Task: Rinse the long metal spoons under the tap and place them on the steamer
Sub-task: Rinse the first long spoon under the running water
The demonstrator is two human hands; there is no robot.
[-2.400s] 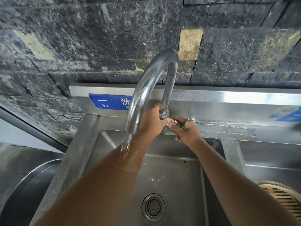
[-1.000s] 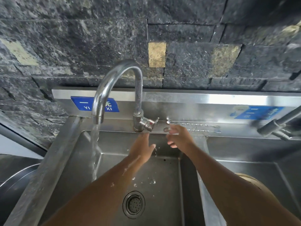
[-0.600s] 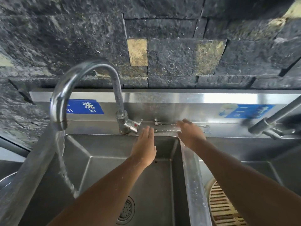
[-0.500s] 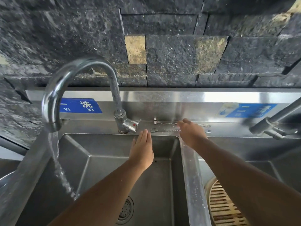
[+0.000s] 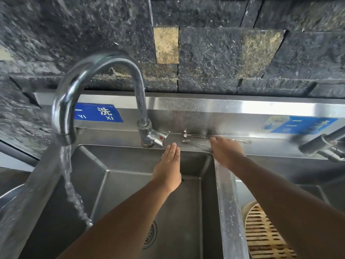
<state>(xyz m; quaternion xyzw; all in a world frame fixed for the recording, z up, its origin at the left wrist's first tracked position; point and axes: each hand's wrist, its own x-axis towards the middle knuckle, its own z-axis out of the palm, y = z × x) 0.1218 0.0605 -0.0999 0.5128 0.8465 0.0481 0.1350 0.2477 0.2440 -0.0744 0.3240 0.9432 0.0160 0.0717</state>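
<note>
Two long metal spoons (image 5: 194,135) lie side by side on the sink's back ledge, right of the tap's base. My right hand (image 5: 225,152) rests palm down across their middles and hides them. Only the bowls at the left and the thin ends (image 5: 242,141) at the right show. I cannot see whether the fingers grip them. My left hand (image 5: 169,165) hovers flat over the left basin's back rim, fingers straight and holding nothing. The curved tap (image 5: 97,71) runs water (image 5: 69,174) into the left side of that basin. The bamboo steamer (image 5: 265,234) sits in the right basin.
The tap's lever (image 5: 158,137) points right, close to my left fingertips. A steel divider (image 5: 227,202) separates the two basins. A drain (image 5: 151,234) lies under my left forearm. A second tap (image 5: 321,144) juts in from the right. A dark stone wall stands behind.
Both hands left the tap's base. The spout now points left with water running. My right hand moved onto the spoons on the ledge, and my left hand hangs flat over the basin.
</note>
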